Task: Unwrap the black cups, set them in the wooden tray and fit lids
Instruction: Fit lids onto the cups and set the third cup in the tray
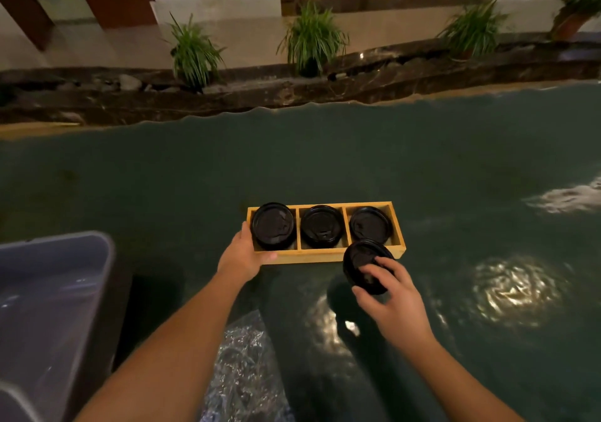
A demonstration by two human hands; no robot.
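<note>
A wooden tray [320, 256] with three compartments lies on the dark green table. Each compartment holds a black cup with a lid on top: left [272, 225], middle [322, 225], right [370, 223]. My left hand [240, 256] grips the tray's front left corner, thumb against its left end. My right hand [390, 295] holds a fourth lidded black cup [361, 260] from above, just in front of the tray's right end and overlapping its front rim. Whether this cup rests on the table is hidden.
A grey plastic bin [48, 291] stands at the near left. Crumpled clear plastic wrap [240, 366] lies between my forearms, and another piece [566, 199] at the far right. Beyond the table edge runs a dark stone ledge with potted plants [312, 41].
</note>
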